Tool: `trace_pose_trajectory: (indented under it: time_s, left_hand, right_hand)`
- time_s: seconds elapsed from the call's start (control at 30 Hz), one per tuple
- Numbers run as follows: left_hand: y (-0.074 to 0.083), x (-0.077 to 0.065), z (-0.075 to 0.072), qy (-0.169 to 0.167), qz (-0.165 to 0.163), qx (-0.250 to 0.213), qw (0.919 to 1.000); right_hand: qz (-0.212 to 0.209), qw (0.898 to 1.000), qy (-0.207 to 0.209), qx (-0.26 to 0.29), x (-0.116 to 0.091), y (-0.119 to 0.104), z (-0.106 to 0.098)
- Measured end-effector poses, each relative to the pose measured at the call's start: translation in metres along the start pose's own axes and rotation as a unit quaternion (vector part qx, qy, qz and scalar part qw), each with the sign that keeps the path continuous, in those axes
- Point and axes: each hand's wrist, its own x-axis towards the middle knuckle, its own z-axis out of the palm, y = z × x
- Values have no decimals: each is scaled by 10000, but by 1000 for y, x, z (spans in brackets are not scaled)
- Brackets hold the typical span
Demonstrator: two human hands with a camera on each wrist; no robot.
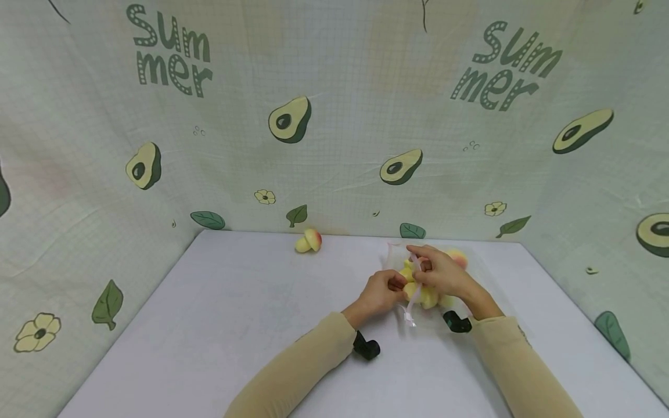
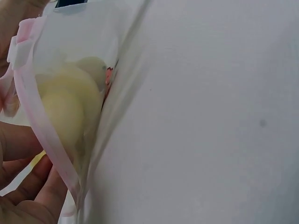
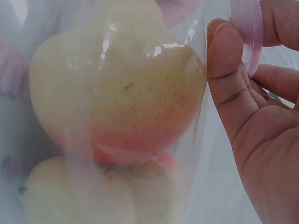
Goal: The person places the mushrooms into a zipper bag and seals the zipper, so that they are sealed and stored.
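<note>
I see right hand [image 1: 438, 271] pinching pink rim [image 2: 37, 102] of clear bag [image 2: 74, 39] on table [image 1: 209, 325], seemingly to keep it spread; left hand [image 1: 380, 297] beside yellow fruit [image 1: 429, 297], grip I can't tell.

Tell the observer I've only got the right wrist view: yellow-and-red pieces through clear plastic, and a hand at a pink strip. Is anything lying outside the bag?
Observer: Yes, the head view shows a loose yellow piece with a red side, near the back edge of the table.
Operator: Where's the left hand compared with the pink strip?
Observer: In the head view, its fingertips are just to the left of the strip, at that side of the bag.
Operator: And what's behind the table?
Observer: A pale cloth printed with avocados, among other things.
</note>
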Motion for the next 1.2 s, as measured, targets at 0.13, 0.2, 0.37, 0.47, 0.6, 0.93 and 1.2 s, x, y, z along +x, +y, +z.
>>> trace_pose_trajectory:
  time_s: [0.13,0.2,0.37,0.47,0.6,0.93,1.2]
  left_hand:
    - [0,0,-1,65,-19,-12,10000]
    - [0,0,-2,84,-25,-21,10000]
    - [0,0,-5,101,-10,-28,9999]
    - [1,-2,-10,100,-47,35,9999]
    - [2,-8,-24,59,-130,159,9998]
    - [-8,-24,-70,216,-124,349,9991]
    - [-21,-27,-110,503,-125,604,9968]
  right_hand:
    - [-35,10000,7,-26,1,0,-1]
    - [-32,10000,5,-37,1,0,-1]
    - [-6,10000,10,-93,2,-1,-2]
    - [50,9999,5,-111,2,-3,-2]
    - [225,9996,0,-190,1,-5,-3]
    - [394,9991,-56,-176,-2,-1,0]
    - [256,9996,-55,-116,-1,-1,1]
